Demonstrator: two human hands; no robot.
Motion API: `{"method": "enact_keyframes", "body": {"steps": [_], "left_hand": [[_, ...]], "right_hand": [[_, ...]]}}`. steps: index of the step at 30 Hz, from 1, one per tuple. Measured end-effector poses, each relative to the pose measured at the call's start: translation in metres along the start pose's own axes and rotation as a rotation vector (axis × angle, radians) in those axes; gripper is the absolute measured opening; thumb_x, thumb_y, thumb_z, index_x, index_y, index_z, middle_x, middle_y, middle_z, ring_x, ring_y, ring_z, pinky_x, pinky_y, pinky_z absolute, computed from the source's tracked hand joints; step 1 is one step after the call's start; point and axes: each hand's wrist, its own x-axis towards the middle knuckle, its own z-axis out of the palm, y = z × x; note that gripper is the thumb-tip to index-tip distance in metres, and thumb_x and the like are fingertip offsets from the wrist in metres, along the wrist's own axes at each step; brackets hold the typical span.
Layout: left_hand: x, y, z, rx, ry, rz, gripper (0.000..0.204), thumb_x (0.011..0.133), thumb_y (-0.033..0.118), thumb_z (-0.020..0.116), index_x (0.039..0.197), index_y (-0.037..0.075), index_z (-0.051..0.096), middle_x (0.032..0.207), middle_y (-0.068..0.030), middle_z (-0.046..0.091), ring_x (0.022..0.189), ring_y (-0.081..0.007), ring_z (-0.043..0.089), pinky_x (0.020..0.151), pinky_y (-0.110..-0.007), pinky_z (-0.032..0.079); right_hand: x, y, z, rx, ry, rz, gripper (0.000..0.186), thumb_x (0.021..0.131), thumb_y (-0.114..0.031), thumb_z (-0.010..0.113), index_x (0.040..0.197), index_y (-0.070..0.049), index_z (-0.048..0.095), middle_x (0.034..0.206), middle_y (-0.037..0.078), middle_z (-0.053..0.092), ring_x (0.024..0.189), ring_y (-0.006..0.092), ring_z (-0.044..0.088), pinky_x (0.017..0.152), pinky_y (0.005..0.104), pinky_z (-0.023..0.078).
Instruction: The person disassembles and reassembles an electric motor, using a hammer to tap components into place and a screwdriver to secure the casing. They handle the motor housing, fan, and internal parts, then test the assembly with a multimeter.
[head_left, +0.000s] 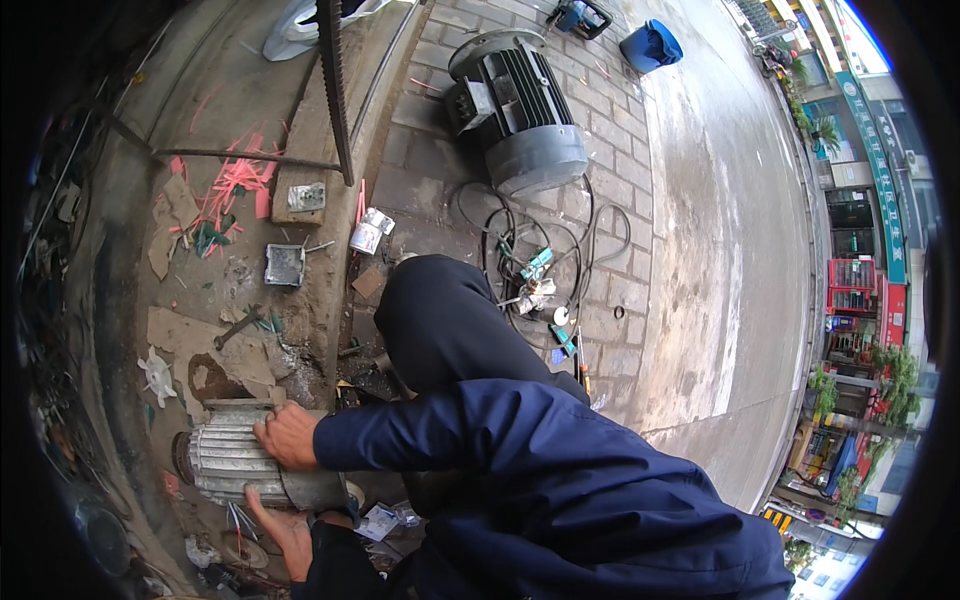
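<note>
A small grey motor housing [235,452] with ribbed sides lies on the dirty ground at the lower left. From above, my right hand [287,437] grips its fins with bent fingers. My left hand [290,535] is at its lower side, thumb pressed to the ribs; its other fingers are largely hidden. A stained cardboard piece [215,375] lies beside the housing, with a wrench [236,328] on it. My bent knee [430,300] in dark trousers is to the right of them.
A large finned electric motor [520,115] stands on the paving, with loose black cable [495,235] nearby. Farther off is a blue bucket [652,46]. Pink strips [240,180], a square metal box [285,265] and a toothed metal bar [335,90] are at the left.
</note>
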Motion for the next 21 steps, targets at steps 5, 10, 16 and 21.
{"method": "enact_keyframes", "body": {"steps": [5, 10, 16, 21], "left_hand": [[0.001, 0.002, -0.001, 0.016, -0.007, -0.008, 0.091, 0.093, 0.069, 0.062, 0.162, 0.016, 0.034, 0.160, -0.0143, 0.037, 0.144, -0.0345, 0.039, 0.118, -0.057, 0.033], [0.006, -0.001, -0.005, -0.022, -0.018, -0.031, 0.094, 0.093, 0.069, 0.062, 0.162, 0.014, 0.033, 0.160, -0.0143, 0.038, 0.145, -0.0354, 0.039, 0.117, -0.057, 0.034], [0.012, 0.000, -0.017, 0.082, 0.100, -0.008, 0.089, 0.094, 0.070, 0.059, 0.162, 0.018, 0.034, 0.162, -0.0130, 0.037, 0.147, -0.0354, 0.038, 0.115, -0.057, 0.036], [0.014, 0.003, -0.016, 0.115, 0.062, -0.032, 0.083, 0.092, 0.070, 0.060, 0.157, 0.022, 0.040, 0.155, -0.0084, 0.045, 0.139, -0.0339, 0.046, 0.105, -0.056, 0.044]], "right_hand": [[-0.003, -0.006, 0.001, -0.120, 0.118, -0.014, 0.034, 0.087, -0.020, 0.059, 0.107, 0.007, 0.060, 0.085, 0.020, 0.067, 0.074, 0.0316, 0.067, 0.068, 0.0435, 0.047], [0.003, -0.008, -0.003, -0.091, -0.037, 0.088, 0.036, 0.086, -0.021, 0.061, 0.109, 0.007, 0.060, 0.088, 0.018, 0.067, 0.078, 0.0312, 0.068, 0.071, 0.0431, 0.046], [0.022, -0.046, -0.080, 0.013, 0.035, 0.103, 0.046, 0.073, -0.021, 0.078, 0.105, 0.005, 0.060, 0.095, 0.019, 0.065, 0.092, 0.0348, 0.068, 0.076, 0.0444, 0.051], [-0.025, -0.036, -0.234, 0.317, 0.492, 0.025, 0.033, 0.080, -0.015, 0.080, 0.103, -0.002, 0.059, 0.096, 0.018, 0.063, 0.087, 0.0363, 0.066, 0.074, 0.0447, 0.053]]}}
